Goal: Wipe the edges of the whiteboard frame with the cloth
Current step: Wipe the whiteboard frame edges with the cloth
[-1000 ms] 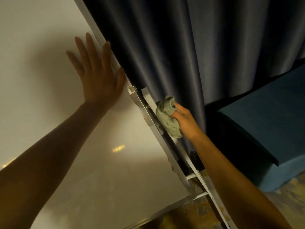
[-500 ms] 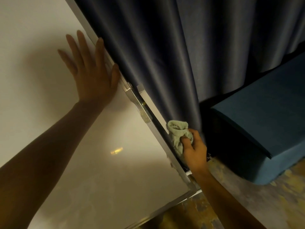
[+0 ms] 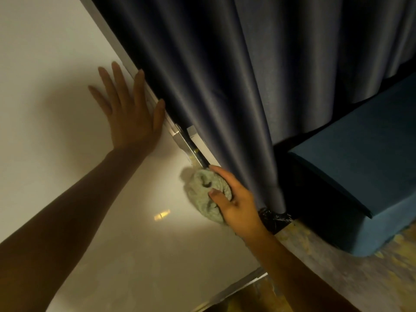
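The whiteboard (image 3: 56,52) fills the left of the view, its silver frame (image 3: 182,140) running diagonally from top left toward the lower right. My left hand (image 3: 130,115) lies flat and open on the board, fingertips touching the frame edge. My right hand (image 3: 234,199) is shut on a bunched pale green cloth (image 3: 202,194), pressing it against the frame's right edge below a metal bracket. The frame under the cloth and hand is hidden. The bottom frame strip (image 3: 238,287) shows near the lower edge.
A dark blue curtain (image 3: 247,64) hangs right against the frame's right side. A blue upholstered bench (image 3: 360,176) stands at the right on a patterned carpet (image 3: 337,278). A black wrapped base (image 3: 274,219) sits at the curtain's foot.
My right hand with the cloth slid down along the frame's right edge, then shifted onto the frame's face side. My left hand stays flat on the board.
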Demonstrator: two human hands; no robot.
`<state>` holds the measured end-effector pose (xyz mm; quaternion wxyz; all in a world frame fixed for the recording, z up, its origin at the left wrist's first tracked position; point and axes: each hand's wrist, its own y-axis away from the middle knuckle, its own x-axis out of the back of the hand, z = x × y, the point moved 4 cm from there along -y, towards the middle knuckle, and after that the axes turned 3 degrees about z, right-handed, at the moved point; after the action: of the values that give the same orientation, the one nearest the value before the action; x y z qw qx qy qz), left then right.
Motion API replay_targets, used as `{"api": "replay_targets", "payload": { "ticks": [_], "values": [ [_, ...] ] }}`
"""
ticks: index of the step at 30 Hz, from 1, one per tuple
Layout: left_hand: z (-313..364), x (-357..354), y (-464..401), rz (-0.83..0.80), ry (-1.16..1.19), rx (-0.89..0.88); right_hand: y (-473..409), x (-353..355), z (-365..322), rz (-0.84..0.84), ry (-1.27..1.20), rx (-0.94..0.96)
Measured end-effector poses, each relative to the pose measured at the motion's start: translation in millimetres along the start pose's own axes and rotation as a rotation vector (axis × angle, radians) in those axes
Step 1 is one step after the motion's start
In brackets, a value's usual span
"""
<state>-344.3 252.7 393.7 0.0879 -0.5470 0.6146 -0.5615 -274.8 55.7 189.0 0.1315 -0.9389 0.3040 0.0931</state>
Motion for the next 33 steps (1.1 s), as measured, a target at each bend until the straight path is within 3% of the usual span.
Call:
{"api": "replay_targets", "payload": {
  "ticks": [7,18,26,33],
  "values": [
    [-3,-6,-1,0.002,-0.052,0.029,1,-45,-16,0.263,0.569,0.138],
    [-7,-5,6,0.004,-0.087,0.009,4,-31,4,0.211,0.475,0.337],
    [2,4,20,-0.045,-0.141,0.0,9,-23,7,0.122,0.425,0.313],
    [16,18,61,-0.143,-0.049,-0.015,11,-19,2,0.105,0.335,0.34]
  ]
}}
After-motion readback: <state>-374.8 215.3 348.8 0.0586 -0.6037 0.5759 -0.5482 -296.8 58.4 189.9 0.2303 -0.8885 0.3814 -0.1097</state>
